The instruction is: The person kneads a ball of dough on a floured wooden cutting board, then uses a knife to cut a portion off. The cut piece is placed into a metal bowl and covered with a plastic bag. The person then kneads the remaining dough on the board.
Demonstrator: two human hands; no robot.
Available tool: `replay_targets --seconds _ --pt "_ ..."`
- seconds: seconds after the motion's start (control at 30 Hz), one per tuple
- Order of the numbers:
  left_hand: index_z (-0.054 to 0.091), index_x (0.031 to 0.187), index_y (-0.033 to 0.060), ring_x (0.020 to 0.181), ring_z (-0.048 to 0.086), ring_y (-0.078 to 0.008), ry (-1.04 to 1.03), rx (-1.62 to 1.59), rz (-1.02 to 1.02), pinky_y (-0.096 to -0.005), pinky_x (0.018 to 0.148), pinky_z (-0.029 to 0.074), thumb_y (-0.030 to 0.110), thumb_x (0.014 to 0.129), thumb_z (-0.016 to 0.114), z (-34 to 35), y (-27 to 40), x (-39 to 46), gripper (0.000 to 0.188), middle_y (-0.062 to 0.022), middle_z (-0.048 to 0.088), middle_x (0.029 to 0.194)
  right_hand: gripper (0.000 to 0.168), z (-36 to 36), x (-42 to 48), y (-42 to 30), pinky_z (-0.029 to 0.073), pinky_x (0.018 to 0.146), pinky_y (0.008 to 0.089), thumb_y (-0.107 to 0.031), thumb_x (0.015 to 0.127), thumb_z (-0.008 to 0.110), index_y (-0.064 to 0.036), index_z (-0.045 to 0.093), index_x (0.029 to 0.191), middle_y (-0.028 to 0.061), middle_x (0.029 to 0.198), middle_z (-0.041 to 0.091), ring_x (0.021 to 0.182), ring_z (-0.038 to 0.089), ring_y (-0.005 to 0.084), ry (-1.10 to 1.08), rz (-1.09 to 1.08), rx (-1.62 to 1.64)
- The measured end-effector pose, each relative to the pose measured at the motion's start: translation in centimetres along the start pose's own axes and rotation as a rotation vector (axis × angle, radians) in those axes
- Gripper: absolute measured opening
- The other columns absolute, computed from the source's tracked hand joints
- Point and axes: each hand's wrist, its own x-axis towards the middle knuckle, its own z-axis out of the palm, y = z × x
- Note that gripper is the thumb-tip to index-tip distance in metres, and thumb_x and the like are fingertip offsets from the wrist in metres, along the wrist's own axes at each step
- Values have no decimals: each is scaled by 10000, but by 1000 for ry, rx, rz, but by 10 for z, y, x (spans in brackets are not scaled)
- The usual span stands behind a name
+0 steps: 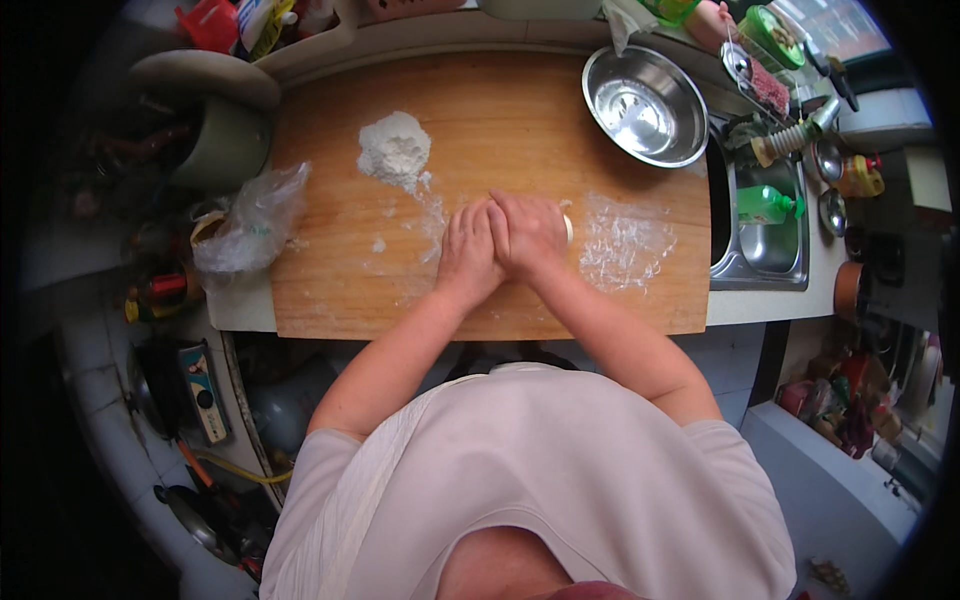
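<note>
My left hand [470, 244] and my right hand [530, 234] lie side by side, partly overlapping, over a piece of pale dough [569, 229] on the wooden board [495, 112]. Only a small rounded edge of the dough shows past my right hand; both hands hide the rest. Fingers point away from me, and the right fingers cross the left ones. A heap of white flour [395, 148] sits further back on the left, with a thin trail running towards my hands. To the right, a patch of flour [628, 244] is smeared over the wood.
A steel bowl [645, 106] stands at the board's back right corner. Beyond the right edge is a steel sink [769, 251] holding a green bottle [765, 205]. A clear plastic bag [259, 221] lies at the left edge, near a large pot [225, 142].
</note>
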Motion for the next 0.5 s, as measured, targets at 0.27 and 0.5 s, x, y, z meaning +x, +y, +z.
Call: replay_targets --seconds 0.27,0.5 --pt "512 1223 -1 1154 485 -376 135 52 101 -466 1009 405 118 838 597 20 -9 13 412 -185 525 1241 189 21 3 20 443 770 402 -195 860 569 -89 690 961 67 864 672 830 633 246 189 -10 16" --pt "595 1105 34 1059 546 -374 -14 77 -66 -455 895 463 137 804 589 19 -30 69 318 -169 615 1065 157 38 50 38 467 587 417 -192 864 575 -109 673 774 104 692 646 631 612 313 108 85 -33"
